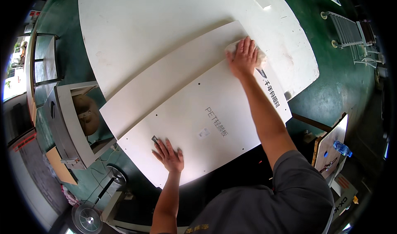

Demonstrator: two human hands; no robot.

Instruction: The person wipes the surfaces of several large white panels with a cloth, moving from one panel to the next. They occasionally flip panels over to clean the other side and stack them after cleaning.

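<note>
Right hand on cloth, left hand flat on a white panel.

Right hand (243, 59): laid over a pale cloth (261, 59), fingers extended across it; whether they pinch it, cannot tell. Cloth under and to both sides of this hand, at the far right part of the top white panel (186, 118). Left hand (170, 156): fingers apart, palm down on the same panel, nothing clasped; small dark label (154, 138) just beyond its fingertips, pale square sticker (203, 133) to its right. Top panel lies beneath both hands; second white panel (173, 75) shows beyond the left hand and left of the right hand. White table (165, 19) farther out.
</note>
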